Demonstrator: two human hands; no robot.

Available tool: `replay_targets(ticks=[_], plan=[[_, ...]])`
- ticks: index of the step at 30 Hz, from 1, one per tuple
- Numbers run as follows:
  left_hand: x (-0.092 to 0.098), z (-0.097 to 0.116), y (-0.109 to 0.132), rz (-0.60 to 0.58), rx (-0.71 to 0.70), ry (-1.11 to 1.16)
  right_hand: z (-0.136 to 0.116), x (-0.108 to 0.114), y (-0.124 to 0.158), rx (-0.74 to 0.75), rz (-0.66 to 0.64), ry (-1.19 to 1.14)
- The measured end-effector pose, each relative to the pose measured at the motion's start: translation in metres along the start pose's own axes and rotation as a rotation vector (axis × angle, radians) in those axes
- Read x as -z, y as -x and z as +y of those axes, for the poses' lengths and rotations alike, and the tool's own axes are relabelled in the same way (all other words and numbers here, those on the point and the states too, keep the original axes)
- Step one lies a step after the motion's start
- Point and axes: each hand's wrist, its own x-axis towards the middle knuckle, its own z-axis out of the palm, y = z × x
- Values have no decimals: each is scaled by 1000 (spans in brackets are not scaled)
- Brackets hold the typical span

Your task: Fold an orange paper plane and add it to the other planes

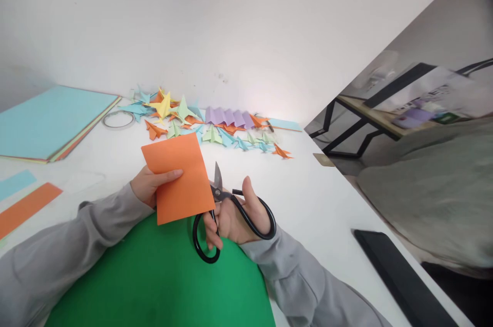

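Note:
My left hand [151, 186] grips an orange sheet of paper [185, 183] at its left side, thumb on the front and fingers behind. In my right hand [236, 216] is a pair of black-handled scissors [217, 193], thumb and fingers through the loops and blades spread. One blade points up beside the sheet's right edge; the other is partly hidden behind the paper. Below both hands lies a green surface [165, 275].
Folded paper pieces [164, 106] and a purple pleated strip [229, 117] lie along the wall. At left are stacked coloured sheets [61, 116], a tape ring [118, 119] and an orange strip [29, 210]. A black flat object [400, 275] lies right, near a person's clothing [431, 188].

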Motion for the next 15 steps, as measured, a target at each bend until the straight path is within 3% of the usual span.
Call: replay_targets(ticks=[15], plan=[[0,1,1,22,-4,38,0,-7,-2,109,165,63]])
